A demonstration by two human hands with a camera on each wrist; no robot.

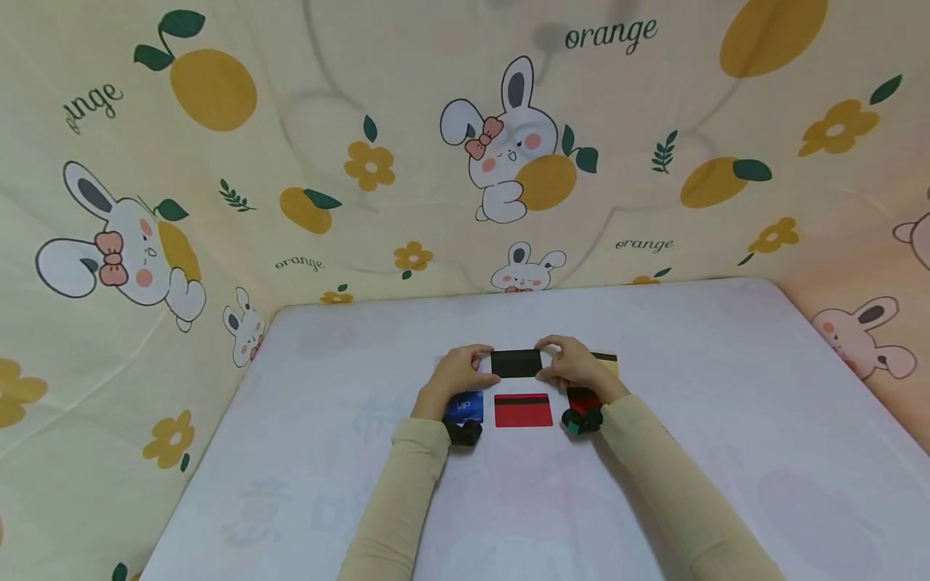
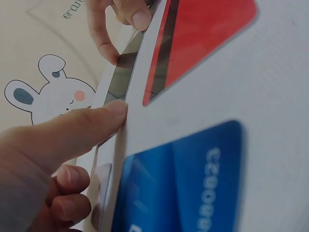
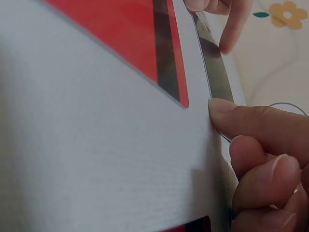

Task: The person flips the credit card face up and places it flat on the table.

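A black card (image 1: 517, 364) lies lengthwise across the far row, spanning the gap between the two hands. My left hand (image 1: 459, 368) pinches its left end, thumb at the near corner and a finger at the far one. On the opposite end, my right hand (image 1: 574, 362) grips the card in the same way. Both wrist views show a thumb pressed on the card's near edge; its face looks dark and glossy in the left wrist view. Closer to me is a red card (image 1: 523, 411) with a black stripe, apart from both hands.
A blue card (image 1: 465, 406) marked VIP lies under the left wrist. Another red card (image 1: 581, 397) is partly covered by the right wrist. A yellowish card with a dark stripe (image 1: 609, 363) shows beyond the right hand. The white table (image 1: 291, 484) meets a patterned cloth (image 1: 407, 97) behind.
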